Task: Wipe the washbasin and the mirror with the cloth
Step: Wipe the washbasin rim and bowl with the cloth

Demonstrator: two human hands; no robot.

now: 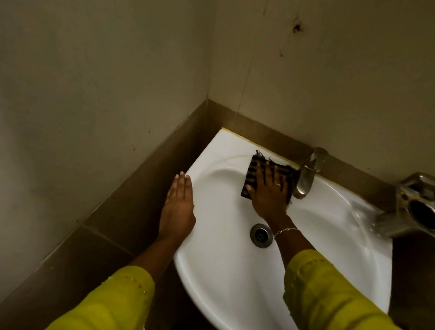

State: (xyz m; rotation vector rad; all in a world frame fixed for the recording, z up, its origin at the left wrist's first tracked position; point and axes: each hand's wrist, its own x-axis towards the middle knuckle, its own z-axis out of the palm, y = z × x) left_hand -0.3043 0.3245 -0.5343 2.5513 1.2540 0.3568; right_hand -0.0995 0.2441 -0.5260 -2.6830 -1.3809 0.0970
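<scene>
Two hands are at work on the washbasin (232, 276). The cloth (260, 175), dark with pale stripes, is pressed flat against the back slope of the bowl, just left of the tap (307, 175), by the right hand (268, 191), whose fingers are spread open over the fabric rather than curled around it. Nothing is held by the left hand (178, 208); it is laid flat and open, fingers together, on the left rim as a brace. The drain (261, 235) lies nearer the body, just clear of the right wrist. No mirror is seen in this view, so that half of the task is judged to be untouched.

For the wipe to be done well, even pressure should be kept through the whole palm so the cloth is not bunched or left behind. Overlapping strokes are best carried from the back rim down toward the drain. Care is needed around the tap base, where the frayed cloth corner could be caught. A metal fitting (417, 209) at the right edge should be avoided.
</scene>
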